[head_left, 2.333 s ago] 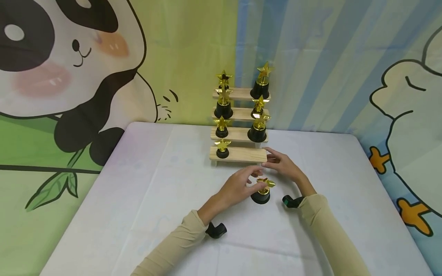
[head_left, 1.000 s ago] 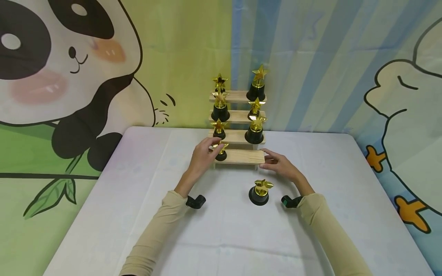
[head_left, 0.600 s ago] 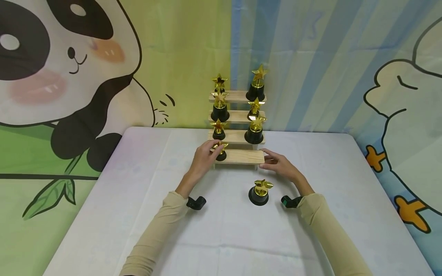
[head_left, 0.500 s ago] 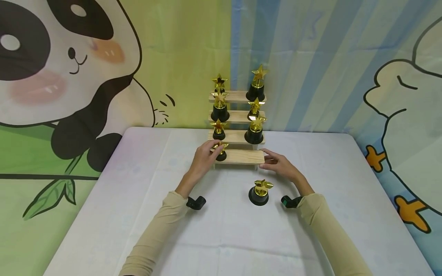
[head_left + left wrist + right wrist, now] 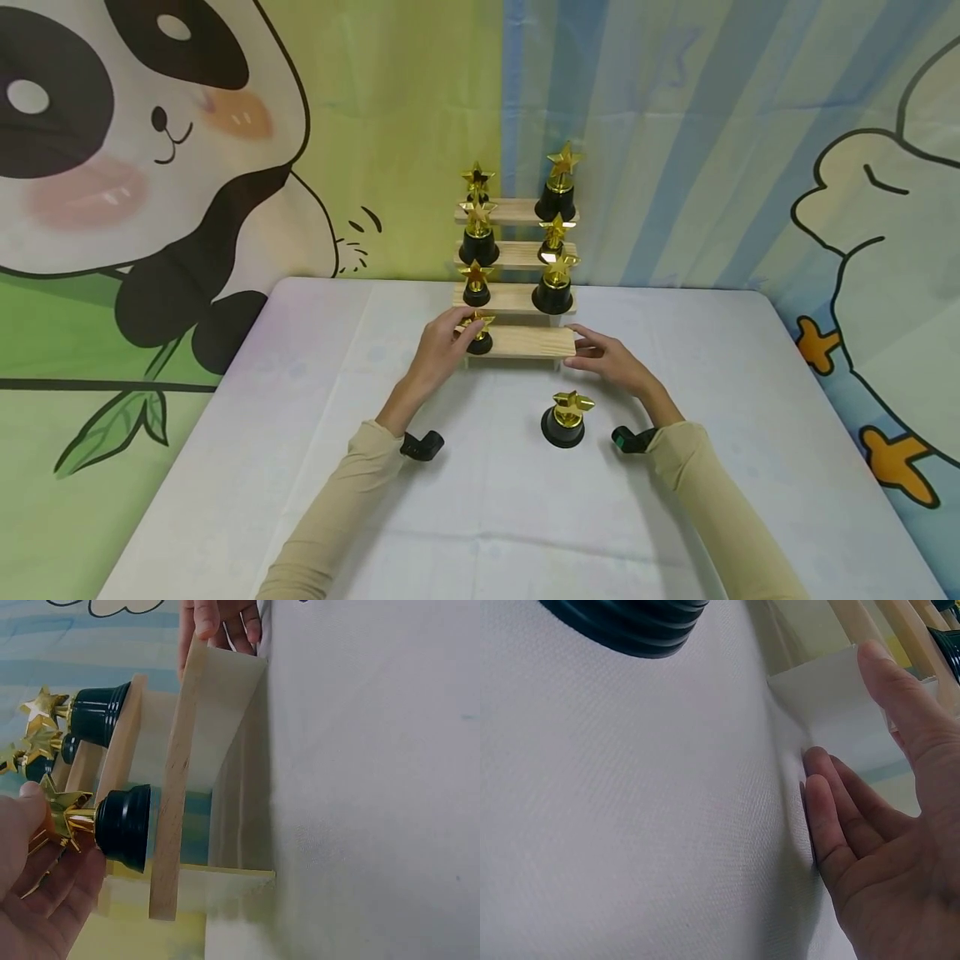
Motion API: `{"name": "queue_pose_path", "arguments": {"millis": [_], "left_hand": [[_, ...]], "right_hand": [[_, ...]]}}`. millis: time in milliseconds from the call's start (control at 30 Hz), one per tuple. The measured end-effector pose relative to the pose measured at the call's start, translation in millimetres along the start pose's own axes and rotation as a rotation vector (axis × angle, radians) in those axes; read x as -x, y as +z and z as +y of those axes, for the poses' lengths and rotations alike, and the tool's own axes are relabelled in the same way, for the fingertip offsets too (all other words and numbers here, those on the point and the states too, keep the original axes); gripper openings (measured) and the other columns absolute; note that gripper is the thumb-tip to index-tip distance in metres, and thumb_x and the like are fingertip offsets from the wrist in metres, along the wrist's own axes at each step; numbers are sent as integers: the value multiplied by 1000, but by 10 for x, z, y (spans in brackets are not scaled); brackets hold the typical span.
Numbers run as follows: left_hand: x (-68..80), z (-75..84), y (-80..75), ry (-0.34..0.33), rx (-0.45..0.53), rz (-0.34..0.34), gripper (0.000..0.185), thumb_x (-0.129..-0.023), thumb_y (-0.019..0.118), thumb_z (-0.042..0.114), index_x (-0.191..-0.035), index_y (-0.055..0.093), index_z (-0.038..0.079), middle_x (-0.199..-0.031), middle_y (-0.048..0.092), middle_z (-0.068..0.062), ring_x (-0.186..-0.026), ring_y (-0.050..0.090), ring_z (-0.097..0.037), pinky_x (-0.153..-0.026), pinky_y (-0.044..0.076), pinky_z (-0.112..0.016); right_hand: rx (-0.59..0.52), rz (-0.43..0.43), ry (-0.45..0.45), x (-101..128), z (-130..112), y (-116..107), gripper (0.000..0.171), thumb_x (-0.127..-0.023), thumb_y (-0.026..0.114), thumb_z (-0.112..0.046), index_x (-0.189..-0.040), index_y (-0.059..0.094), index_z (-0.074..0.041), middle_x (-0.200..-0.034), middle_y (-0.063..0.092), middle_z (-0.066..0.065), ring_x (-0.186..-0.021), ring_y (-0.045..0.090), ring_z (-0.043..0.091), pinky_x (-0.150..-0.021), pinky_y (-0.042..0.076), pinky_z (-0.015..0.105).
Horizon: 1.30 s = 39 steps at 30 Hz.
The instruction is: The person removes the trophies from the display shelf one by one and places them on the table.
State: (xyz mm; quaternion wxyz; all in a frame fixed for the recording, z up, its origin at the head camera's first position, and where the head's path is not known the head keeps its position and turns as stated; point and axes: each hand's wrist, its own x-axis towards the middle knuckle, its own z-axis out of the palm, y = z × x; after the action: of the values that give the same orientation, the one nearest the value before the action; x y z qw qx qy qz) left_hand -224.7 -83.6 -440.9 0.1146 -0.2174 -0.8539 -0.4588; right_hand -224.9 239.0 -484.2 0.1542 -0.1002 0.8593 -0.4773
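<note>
A person in beige sleeves works at a white cloth-covered table (image 5: 300, 467) set against a cartoon panda backdrop (image 5: 135, 150). Beyond both hands rises a four-step stand of pale wooden planks (image 5: 525, 340), its upper steps carrying six gold star trophies on black bases. The right hand (image 5: 611, 362) lies with its fingers nearly straight against the right end of the lowest step; the right wrist view shows those fingers (image 5: 900, 697) touching the stand's end, with nothing held in the palm. The left hand (image 5: 442, 350) is at the left end of the same step, its thumb and fingers pinching the gold star of a small black-based trophy (image 5: 480, 333) that stands upright on the plank. In the left wrist view, the same trophy (image 5: 112, 825) has its base flat against the plank while the fingertips (image 5: 30, 795) close on the star. Just nearer the person than the right hand, and between the two forearms, another gold star trophy on a wide black base (image 5: 566, 417) stands alone on the cloth, touched by neither hand.
</note>
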Motion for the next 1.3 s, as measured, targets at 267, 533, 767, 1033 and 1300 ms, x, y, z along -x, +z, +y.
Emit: {"name": "queue_pose_path", "arguments": {"millis": [267, 533, 767, 1033, 1300], "left_hand": [[27, 40, -37, 26, 2, -3, 25, -97, 59, 21, -115, 65, 4, -110, 68, -12, -100, 67, -24, -77, 59, -34], [84, 57, -47, 38, 15, -22, 25, -97, 59, 22, -115, 65, 6, -116, 68, -10, -105, 66, -22, -77, 59, -31], [133, 110, -62, 37, 19, -37, 26, -97, 59, 24, -115, 65, 7, -115, 67, -8, -102, 66, -19, -78, 59, -29], [252, 163, -25, 58, 13, -65, 26, -96, 61, 24, -115, 65, 6, -106, 68, -5, -94, 65, -15, -76, 58, -26], [406, 219, 16, 59, 16, -98, 24, -96, 62, 22, -114, 65, 8, -104, 68, -5, -91, 63, -12, -78, 57, -25]], "right_hand": [[-12, 0, 4, -1, -13, 2, 75, -89, 70, -36, -152, 32, -20, -140, 50, 24, -126, 53, 40, -102, 47, 53], [-16, -16, 10, 71, -158, -8, 74, -92, 67, -28, -154, 29, -16, -141, 47, 30, -127, 51, 44, -101, 47, 55], [-12, -31, 14, 178, -376, -16, 72, -93, 67, -24, -153, 29, -11, -141, 47, 31, -126, 51, 45, -101, 47, 54], [-23, -34, 14, 189, -368, -18, 73, -92, 67, -26, -153, 29, -12, -141, 47, 31, -127, 51, 44, -102, 47, 54], [-12, -29, 7, 128, -251, -6, 73, -93, 66, -26, -154, 27, -12, -142, 46, 31, -128, 50, 44, -103, 46, 54]]}}
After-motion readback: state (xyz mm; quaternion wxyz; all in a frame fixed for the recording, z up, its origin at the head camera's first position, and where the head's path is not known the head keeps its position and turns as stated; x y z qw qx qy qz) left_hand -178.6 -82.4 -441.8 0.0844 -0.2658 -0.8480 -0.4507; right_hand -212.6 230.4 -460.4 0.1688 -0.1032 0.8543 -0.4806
